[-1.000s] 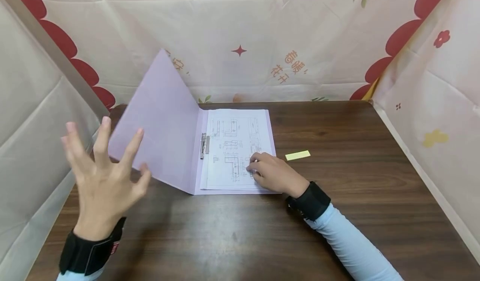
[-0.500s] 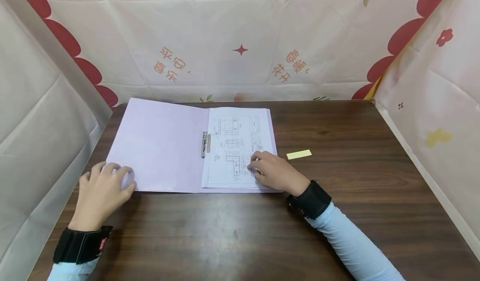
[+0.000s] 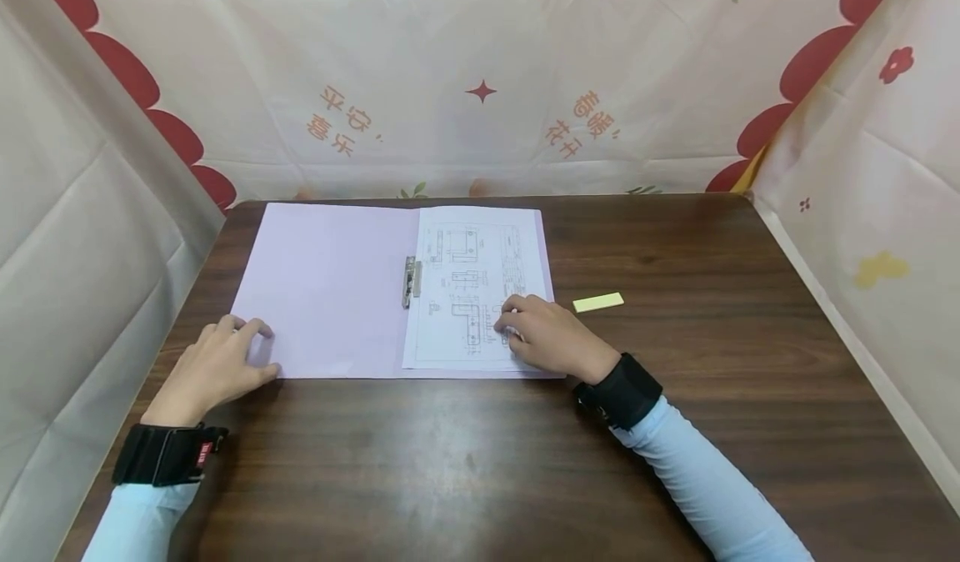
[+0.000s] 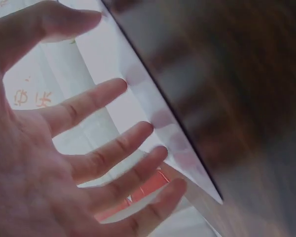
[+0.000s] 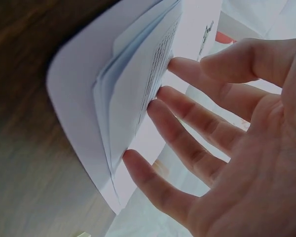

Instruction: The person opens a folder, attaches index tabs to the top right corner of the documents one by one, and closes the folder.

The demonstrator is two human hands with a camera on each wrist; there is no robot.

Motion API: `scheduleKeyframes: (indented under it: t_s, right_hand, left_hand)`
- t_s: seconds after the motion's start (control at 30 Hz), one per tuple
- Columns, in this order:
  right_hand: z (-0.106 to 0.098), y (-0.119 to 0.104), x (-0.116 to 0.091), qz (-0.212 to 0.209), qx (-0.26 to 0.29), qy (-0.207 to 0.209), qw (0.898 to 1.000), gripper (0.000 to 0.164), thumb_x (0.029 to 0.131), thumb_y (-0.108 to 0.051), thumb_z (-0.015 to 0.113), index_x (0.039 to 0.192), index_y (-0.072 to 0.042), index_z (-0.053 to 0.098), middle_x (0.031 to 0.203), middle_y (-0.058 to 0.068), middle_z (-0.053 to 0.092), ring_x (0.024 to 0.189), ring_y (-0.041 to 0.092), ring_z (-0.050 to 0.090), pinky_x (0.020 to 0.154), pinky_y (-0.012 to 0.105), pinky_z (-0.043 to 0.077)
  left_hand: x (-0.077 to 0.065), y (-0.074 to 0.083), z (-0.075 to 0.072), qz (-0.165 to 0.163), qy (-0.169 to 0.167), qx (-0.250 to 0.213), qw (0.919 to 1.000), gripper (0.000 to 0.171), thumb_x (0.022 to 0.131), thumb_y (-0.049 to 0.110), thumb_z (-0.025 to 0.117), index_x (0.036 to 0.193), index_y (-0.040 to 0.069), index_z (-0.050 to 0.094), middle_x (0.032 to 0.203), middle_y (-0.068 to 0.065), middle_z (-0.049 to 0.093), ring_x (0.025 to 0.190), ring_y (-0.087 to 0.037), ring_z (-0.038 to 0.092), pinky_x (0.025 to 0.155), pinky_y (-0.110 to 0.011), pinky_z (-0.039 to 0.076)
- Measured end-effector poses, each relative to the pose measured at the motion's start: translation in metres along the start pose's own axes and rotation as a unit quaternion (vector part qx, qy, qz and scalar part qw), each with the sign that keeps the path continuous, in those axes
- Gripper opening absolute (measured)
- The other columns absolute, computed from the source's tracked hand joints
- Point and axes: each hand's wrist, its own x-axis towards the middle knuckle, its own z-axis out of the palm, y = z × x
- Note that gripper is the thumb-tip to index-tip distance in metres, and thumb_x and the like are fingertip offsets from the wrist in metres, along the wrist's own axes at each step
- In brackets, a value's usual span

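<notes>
A pale purple file folder (image 3: 330,287) lies spread flat on the table. On its right half sits a stack of paper sheets (image 3: 442,345) printed with technical drawings, beside a metal clip (image 3: 409,282) at the spine. My left hand (image 3: 217,370) is at the cover's lower left corner, its spread fingertips touching the cover in the left wrist view. With slightly bent fingers, my right hand (image 3: 551,337) rests its fingertips on the lower right of the top sheet. Several stacked sheet edges show under those fingers in the right wrist view. Neither hand grips anything.
A small yellow paper strip (image 3: 597,302) lies on the dark wooden table (image 3: 465,470), right of the folder. Pale printed cloth (image 3: 480,145) rises behind the table and along both sides.
The folder's cover, raised at a slant a second ago, now lies flat. My left hand came down from the air onto its corner, then shifted slightly. The right hand stayed on the sheets.
</notes>
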Motion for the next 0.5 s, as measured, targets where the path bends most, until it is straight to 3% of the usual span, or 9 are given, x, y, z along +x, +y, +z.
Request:
scheduleKeyframes:
  t_s: [0.2,0.5]
  right_hand:
    - [0.001,0.001,0.001,0.003,0.002,-0.004,1.0,0.025,0.096,-0.013,0.064,0.118,-0.011,0.077,0.127,0.01,0.068,0.108,0.026,0.062,0.089,0.041,0.053]
    - [0.001,0.0,0.001,-0.005,-0.002,-0.003,1.0,0.024,0.098,-0.016,0.065,0.118,-0.011,0.076,0.125,0.01,0.068,0.11,0.026,0.062,0.092,0.042,0.054]
  left_hand:
    - [0.006,0.022,-0.002,0.034,0.027,0.019,0.9989,0.039,0.083,0.021,0.08,0.117,0.004,0.07,0.12,-0.028,0.065,0.111,-0.048,0.054,0.09,-0.068,0.048]
    - [0.01,0.067,-0.014,0.112,0.109,0.055,0.9862,0.034,0.081,0.01,0.08,0.113,0.004,0.071,0.108,-0.022,0.071,0.1,-0.043,0.062,0.075,-0.055,0.055]
